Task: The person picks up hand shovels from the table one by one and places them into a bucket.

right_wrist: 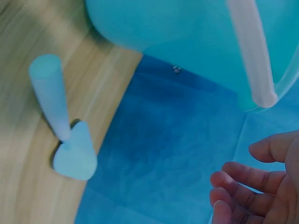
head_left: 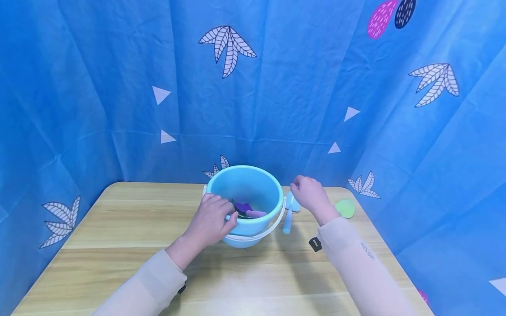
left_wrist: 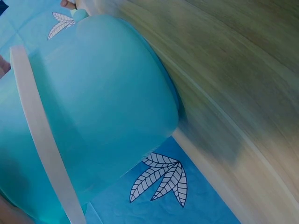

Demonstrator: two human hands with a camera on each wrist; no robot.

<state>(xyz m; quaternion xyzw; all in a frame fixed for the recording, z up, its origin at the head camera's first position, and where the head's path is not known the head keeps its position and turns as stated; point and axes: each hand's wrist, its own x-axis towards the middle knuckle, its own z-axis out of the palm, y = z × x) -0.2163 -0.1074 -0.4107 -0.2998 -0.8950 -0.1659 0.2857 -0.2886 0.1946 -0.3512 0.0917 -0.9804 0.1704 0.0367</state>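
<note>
The blue bucket is standing close to the middle of the desk's far edge, its mouth facing up. The left hand is bending its fingers over the bucket's rim on the side toward the desk's left edge, gripping it there. The right hand is hovering on the other side, just clear of the bucket; its fingers are curling loosely, the thumb is standing apart from them, and it is holding nothing. Down inside the bucket a dark purple piece and a paler purple piece are showing, with something dark beneath that I cannot make out. The white handle is hanging down across the bucket's near side. Just beside the bucket, toward the desk's right edge, a light blue shovel is lying with its grip pointing to the near edge. A green piece is resting by the far right corner of the desk. Behind, a blue curtain is hanging.
</note>
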